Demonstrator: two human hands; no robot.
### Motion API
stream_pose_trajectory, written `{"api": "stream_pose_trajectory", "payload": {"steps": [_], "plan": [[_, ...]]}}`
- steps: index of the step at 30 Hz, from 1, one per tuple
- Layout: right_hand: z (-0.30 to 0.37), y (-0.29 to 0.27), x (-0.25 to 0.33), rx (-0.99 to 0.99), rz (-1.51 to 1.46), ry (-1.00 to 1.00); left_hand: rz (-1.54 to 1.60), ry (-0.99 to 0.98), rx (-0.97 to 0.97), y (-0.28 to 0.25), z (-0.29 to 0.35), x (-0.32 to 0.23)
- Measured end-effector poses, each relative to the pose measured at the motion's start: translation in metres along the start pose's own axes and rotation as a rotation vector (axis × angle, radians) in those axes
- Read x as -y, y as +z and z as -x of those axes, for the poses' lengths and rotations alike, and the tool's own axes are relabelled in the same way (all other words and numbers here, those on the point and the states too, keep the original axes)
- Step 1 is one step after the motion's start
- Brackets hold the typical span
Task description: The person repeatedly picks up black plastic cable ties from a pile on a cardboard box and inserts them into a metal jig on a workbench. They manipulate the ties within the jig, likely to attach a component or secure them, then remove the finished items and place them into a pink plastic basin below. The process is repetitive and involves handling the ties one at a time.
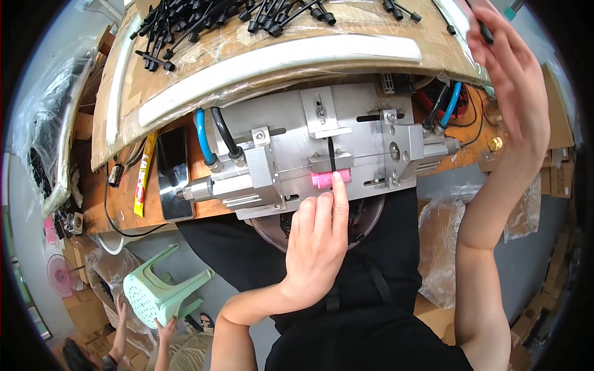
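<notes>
My left hand reaches over the front of a grey metal fixture. Its index finger is stretched out, its tip on a bright pink block at the lower end of a thin black rod. The other fingers are bent, and the thumb is hidden. Up at the far right, my right hand is raised beside the cardboard. A slim black plastic piece shows between its fingers, partly covered by them. Many similar black rods with knobbed ends lie heaped on the cardboard.
Metal cylinders with blue and black hoses flank the fixture. A phone and a yellow packet lie to the left. Below the fixture sits a round tub. At lower left, another person's hands touch a green stool.
</notes>
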State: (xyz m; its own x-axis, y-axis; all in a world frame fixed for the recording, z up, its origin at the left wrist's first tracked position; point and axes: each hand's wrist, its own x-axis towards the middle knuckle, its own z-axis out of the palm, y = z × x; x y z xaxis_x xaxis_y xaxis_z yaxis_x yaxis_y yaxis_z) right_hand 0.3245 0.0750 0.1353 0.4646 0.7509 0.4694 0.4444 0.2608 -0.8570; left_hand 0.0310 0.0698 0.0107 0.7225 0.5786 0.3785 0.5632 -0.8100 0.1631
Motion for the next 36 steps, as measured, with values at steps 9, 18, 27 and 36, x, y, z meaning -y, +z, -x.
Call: {"api": "stream_pose_trajectory", "payload": {"steps": [9, 18, 27, 36], "plan": [[0.15, 0.082, -0.003, 0.266, 0.252, -0.36, 0.194, -0.032, 0.057, -0.035, -0.034, 0.019], [0.192, 0.122, -0.033, 0.277, 0.378, -0.282, 0.196, 0.075, 0.016, -0.077, -0.172, 0.093], [0.139, 0.091, 0.003, 0.443, 0.523, -0.334, 0.301, 0.132, -0.103, -0.092, -0.124, 0.098], [-0.052, 0.073, -0.009, 0.088, 1.131, -0.492, 0.095, 0.031, -0.017, -0.022, 0.005, 0.01]]}}
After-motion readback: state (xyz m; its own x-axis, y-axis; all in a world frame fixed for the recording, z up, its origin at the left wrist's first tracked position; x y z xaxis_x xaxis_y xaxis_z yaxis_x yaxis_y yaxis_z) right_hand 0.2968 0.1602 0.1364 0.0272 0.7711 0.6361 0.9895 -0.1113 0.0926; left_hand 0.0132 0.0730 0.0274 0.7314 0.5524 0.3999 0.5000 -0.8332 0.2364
